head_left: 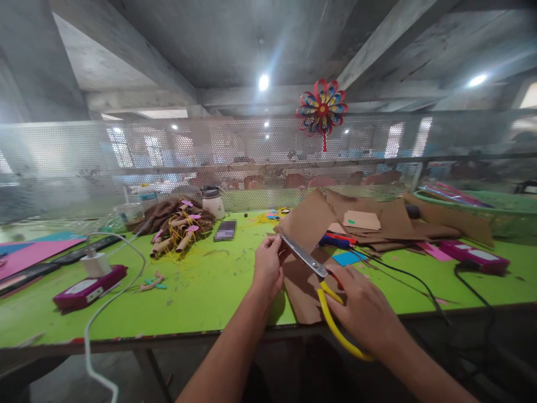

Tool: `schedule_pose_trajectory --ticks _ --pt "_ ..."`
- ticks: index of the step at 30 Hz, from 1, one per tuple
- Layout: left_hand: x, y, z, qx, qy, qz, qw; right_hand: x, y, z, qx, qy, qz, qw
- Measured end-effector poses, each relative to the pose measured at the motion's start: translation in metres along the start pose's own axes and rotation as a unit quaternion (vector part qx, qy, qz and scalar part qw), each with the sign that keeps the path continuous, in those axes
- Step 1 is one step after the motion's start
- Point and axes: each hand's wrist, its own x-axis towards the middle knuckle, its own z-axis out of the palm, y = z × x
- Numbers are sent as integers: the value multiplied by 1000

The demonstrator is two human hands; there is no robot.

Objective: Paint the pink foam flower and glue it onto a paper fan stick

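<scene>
My right hand is wrapped round the handles of a pair of scissors with yellow and red grips. The blades point up and left, lying along a sheet of brown paper. My left hand pinches that sheet at its left edge, close to the blade tips. Whether the blades are parted is hard to make out. Another piece of brown paper lies under the scissors, reaching the table's front edge.
Brown sheets are piled at right, near a green basket. Purple power strips with cords sit on both sides of the green table. Cardboard rolls, a jar and a perforated screen stand behind.
</scene>
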Motion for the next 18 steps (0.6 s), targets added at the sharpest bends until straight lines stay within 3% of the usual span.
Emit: schedule_pose_trajectory --ticks 18 --pt "0 1 0 -15 15 -6 1000 6 -3 4 -4 0 -20 1000"
